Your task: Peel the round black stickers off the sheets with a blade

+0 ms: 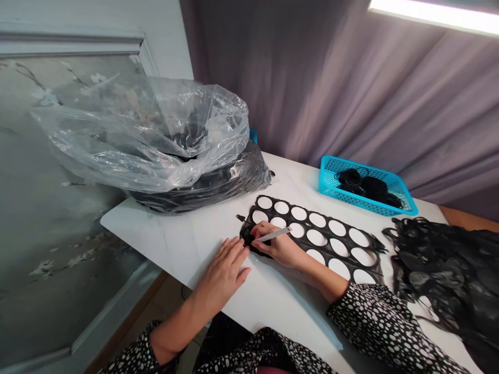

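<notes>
White table (175, 239) spread beneath both hands. Clear plastic bag (156, 150), black contents, set ahead-left of hands. Black heap (440, 275) piled right of right forearm. Black perforated sheet (327, 233) laid at fingertips, long axis directed rightward from hands, slightly toward body; near edge partly covered by right forearm. Blue basket (362, 205) placed beyond sheet, ahead-right. Left hand (226, 264) laid palm down, fingers extended beside sheet's left end; contact not discernible. Right hand (278, 248), nearer, rested over same end; white stick (272, 236) gripped pen-like.
</notes>
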Demonstrator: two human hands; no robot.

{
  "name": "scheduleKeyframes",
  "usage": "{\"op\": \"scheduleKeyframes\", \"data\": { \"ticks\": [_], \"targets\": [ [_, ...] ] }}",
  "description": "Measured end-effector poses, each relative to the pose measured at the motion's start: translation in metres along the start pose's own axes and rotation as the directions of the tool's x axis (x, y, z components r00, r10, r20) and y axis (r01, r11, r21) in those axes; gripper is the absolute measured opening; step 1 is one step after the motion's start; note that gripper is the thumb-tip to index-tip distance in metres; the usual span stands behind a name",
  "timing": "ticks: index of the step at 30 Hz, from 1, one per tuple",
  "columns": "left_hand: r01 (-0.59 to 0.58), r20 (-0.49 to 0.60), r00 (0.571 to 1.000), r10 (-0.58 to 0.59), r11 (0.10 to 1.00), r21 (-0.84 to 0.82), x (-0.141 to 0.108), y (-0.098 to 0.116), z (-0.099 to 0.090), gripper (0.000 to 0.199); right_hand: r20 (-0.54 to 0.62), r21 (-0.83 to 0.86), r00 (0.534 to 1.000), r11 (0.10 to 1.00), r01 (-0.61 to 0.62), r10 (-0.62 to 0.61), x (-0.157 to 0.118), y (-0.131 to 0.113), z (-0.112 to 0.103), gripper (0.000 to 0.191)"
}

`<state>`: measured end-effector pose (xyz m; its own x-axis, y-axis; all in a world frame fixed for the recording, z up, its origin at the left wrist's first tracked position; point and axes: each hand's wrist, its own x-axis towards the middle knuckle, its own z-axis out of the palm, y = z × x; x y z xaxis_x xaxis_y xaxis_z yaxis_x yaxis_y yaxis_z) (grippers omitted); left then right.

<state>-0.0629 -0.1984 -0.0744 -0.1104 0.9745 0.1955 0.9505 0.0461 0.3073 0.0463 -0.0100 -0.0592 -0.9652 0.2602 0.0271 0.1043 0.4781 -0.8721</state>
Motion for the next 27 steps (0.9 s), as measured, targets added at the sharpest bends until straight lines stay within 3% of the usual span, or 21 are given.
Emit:
{"op": "scheduleKeyframes", "data": {
  "ticks": [5, 10, 14, 16, 18, 20, 22, 23, 25, 27],
  "targets": [
    [-0.009, 0.009, 1.000, 0.009, 1.000, 0.030, 0.000, 0.000, 0.001, 0.036, -0.029, 0.003, 0.999, 1.000, -0.026, 0.026, 0.001, 0.001, -0.002, 0.017],
    [-0.013, -0.003, 1.000, 0.013, 1.000, 0.021, 0.000, 0.000, 0.000, 0.036, -0.021, -0.066, 0.999, 0.997, 0.026, -0.028, -0.002, -0.003, 0.005, 0.017],
    [-0.016, -0.002, 1.000, 0.016, 1.000, -0.017, 0.001, 0.000, -0.001, 0.034, 0.014, -0.339, 0.985, 0.926, 0.165, -0.171, -0.005, -0.009, 0.018, 0.016],
    [-0.017, -0.022, 1.000, 0.016, 1.000, -0.023, 0.001, 0.000, 0.000, 0.033, -0.002, -0.453, 0.979, 0.873, 0.182, -0.206, -0.002, -0.005, 0.012, 0.017],
    [-0.021, -0.047, 0.999, 0.020, 1.000, -0.009, 0.000, -0.002, 0.002, 0.035, -0.199, -0.480, 0.965, 0.875, 0.056, -0.171, 0.004, 0.007, -0.009, 0.016],
    [-0.033, -0.060, 0.998, 0.033, 0.999, 0.012, -0.001, -0.004, 0.003, 0.038, -0.473, -0.430, 0.876, 0.892, -0.141, -0.090, 0.006, 0.020, -0.039, 0.014],
    [-0.040, -0.068, 0.997, 0.041, 0.999, 0.019, 0.000, -0.004, 0.003, 0.038, -0.601, -0.400, 0.799, 0.877, -0.267, -0.031, 0.003, 0.028, -0.065, 0.010],
    [-0.033, -0.077, 0.996, 0.034, 0.999, 0.017, 0.001, -0.003, 0.002, 0.036, -0.605, -0.397, 0.796, 0.873, -0.283, -0.017, -0.002, 0.028, -0.073, 0.009],
    [-0.016, -0.102, 0.995, 0.016, 1.000, 0.006, 0.004, 0.002, 0.001, 0.034, -0.504, -0.405, 0.864, 0.887, -0.222, -0.014, -0.015, 0.022, -0.075, 0.010],
    [-0.031, -0.104, 0.994, 0.029, 0.999, -0.016, 0.010, 0.011, 0.002, 0.036, -0.317, -0.384, 0.948, 0.916, -0.114, -0.015, -0.028, 0.012, -0.062, 0.011]
  ]
}}
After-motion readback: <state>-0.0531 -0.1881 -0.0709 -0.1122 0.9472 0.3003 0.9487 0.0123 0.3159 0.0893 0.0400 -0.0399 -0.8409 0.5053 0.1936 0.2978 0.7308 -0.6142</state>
